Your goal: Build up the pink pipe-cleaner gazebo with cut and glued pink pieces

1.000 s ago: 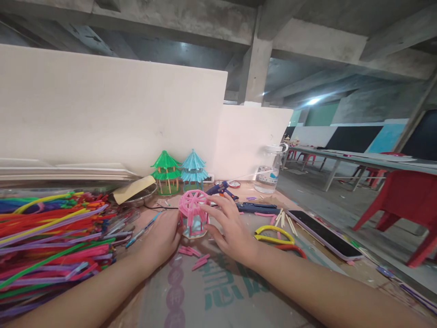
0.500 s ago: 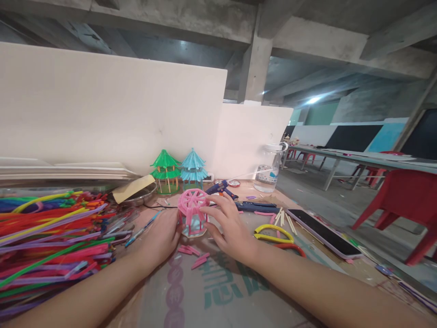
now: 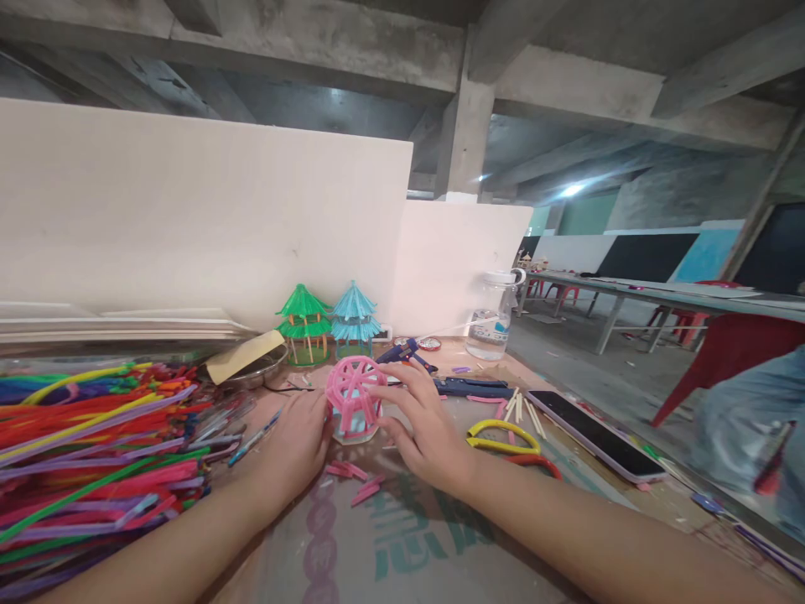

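Note:
A small pink pavilion model (image 3: 353, 406) made of fuzzy sticks stands on the table, tilted a little toward the left. My left hand (image 3: 295, 445) cups its left side at the base. My right hand (image 3: 423, 424) holds its right side, fingers spread on the roof rim and wall. Several short pink stick pieces (image 3: 355, 482) lie on the table just in front of the model. Behind it stand a finished green pavilion (image 3: 303, 323) and a blue pavilion (image 3: 355, 317).
A big pile of coloured fuzzy sticks (image 3: 94, 445) fills the left. Yellow-handled scissors (image 3: 501, 436), a blue glue gun (image 3: 406, 354), a phone (image 3: 597, 446) and a water bottle (image 3: 494, 315) lie to the right. A person in blue passes at the far right (image 3: 748, 436).
The pink model has tipped slightly leftward between my hands. The view dipped a little, and a person has come into sight at the right edge.

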Demonstrator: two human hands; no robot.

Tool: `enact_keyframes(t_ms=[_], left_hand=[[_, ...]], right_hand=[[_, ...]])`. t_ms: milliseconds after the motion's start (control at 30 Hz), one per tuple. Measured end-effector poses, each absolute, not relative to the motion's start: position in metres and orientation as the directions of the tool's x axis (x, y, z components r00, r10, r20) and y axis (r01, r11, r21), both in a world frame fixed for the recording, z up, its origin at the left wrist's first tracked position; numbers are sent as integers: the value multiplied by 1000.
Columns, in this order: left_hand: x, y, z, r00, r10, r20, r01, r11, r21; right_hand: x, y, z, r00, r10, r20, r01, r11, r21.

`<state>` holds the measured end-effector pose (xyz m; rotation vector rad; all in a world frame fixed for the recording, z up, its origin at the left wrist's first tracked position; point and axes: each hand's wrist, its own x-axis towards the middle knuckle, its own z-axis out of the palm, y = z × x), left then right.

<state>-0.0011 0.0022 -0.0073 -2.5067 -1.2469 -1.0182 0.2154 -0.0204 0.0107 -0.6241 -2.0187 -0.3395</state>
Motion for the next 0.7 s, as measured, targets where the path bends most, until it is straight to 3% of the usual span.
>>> enact_keyframes(t_ms=[233, 533, 700], left_hand=[[-2, 3, -4, 472, 627, 620, 747, -658, 97], [-1, 1, -4, 487, 645, 589, 755, -650, 87], [-2, 3, -5, 489, 646, 586, 752, -652, 92]], right_hand=[[214, -21, 15, -348, 302, 888, 547, 834, -69], [214, -22, 19, -383, 226, 896, 532, 847, 13], [215, -22, 19, -405, 244, 881, 552, 833, 23]])
